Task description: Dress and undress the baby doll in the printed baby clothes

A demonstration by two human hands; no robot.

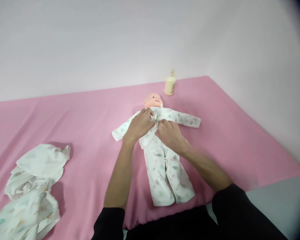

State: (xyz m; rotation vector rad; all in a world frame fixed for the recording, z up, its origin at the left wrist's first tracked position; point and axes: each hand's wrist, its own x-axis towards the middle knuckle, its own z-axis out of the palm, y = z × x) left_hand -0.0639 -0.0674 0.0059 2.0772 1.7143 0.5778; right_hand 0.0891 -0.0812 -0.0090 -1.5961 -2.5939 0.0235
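A baby doll [153,99] lies face up, dressed in a white printed jacket [185,119] and matching trousers [158,176]. Both sleeves stretch out to the sides. My left hand [141,122] is over the doll's upper chest, its fingers curled and pinching the jacket's front. Close beside it on the right, my right hand [170,132] is closed at the same front, with thumb and fingers together on the jacket cloth. Exactly which edge or tie each hand grips is hidden by the fingers.
A pink sheet [90,123] covers the table. Behind the doll's head stands a pale yellow pump bottle [170,84]. Crumpled white printed cloths [35,186] lie at the left. White walls [102,43] rise behind and at the right.
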